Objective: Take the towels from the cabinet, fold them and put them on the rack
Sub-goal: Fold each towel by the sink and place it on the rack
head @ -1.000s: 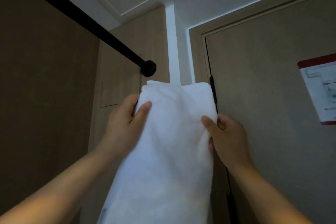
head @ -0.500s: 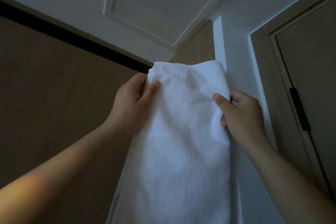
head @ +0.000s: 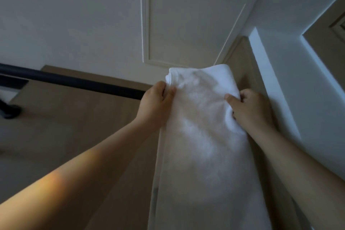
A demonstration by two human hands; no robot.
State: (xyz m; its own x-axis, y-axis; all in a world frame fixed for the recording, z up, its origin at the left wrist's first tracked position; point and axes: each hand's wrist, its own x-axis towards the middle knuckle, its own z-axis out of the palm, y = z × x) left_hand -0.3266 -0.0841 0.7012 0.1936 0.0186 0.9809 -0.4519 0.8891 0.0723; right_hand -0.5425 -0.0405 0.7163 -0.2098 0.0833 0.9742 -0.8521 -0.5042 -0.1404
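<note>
Left hand [head: 155, 104], right hand [head: 250, 110] pinch towel [head: 203, 136] edges; towel top now lifted above rail [head: 74, 82]

A folded towel [head: 205, 136] hangs between two raised hands, the left hand [head: 155, 106] gripping its left edge, the right hand [head: 250, 110] its right. A rack bar [head: 74, 82] runs in from the left, passing behind the left hand, with a ceiling panel [head: 186, 24] above.

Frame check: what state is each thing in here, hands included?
white towel: folded into a long strip, held up by its side edges, lower part hanging; whether it lies over the rail cannot be told.
left hand: pinches the towel's left edge.
right hand: grips the towel's right edge.
black rail: mounted, its end hidden behind the left hand.
ceiling panel: closed.
</note>
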